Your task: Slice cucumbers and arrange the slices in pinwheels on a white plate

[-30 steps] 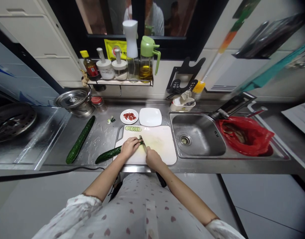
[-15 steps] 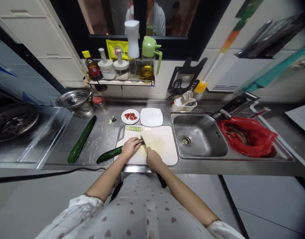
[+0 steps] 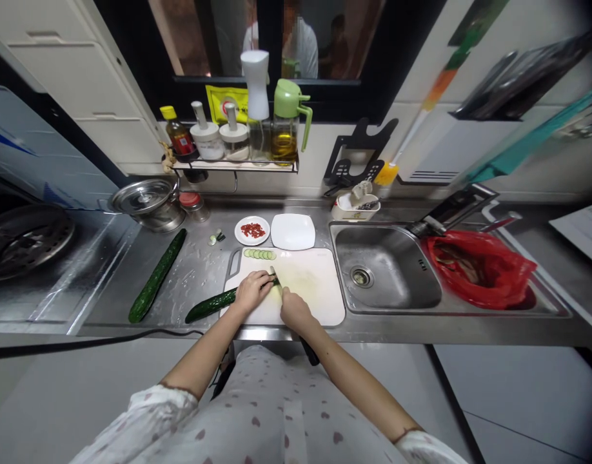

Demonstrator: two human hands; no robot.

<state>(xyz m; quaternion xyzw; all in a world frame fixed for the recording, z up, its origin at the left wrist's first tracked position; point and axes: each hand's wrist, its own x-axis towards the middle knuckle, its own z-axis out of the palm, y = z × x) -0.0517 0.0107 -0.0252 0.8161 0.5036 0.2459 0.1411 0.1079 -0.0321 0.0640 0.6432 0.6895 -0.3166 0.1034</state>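
A dark green cucumber lies slantwise across the left part of the white cutting board, one end sticking out over the counter. My left hand is closed over its right part, pressing it to the board. In my right hand is a knife, its blade upright against the cucumber's cut end by my left fingertips. The fist hides most of the knife's handle. Along the board's upper left edge lies a row of thin cucumber slices.
A second whole cucumber rests on the counter at left. Behind the board stand a plate of chopped red pieces and a white plate. The steel sink with a red bag is at right; a lidded pot stands back left.
The whole view has shifted slightly, with the scene sitting a little lower. Both hands keep their places at the cucumber's cut end, and the slice row looks the same.
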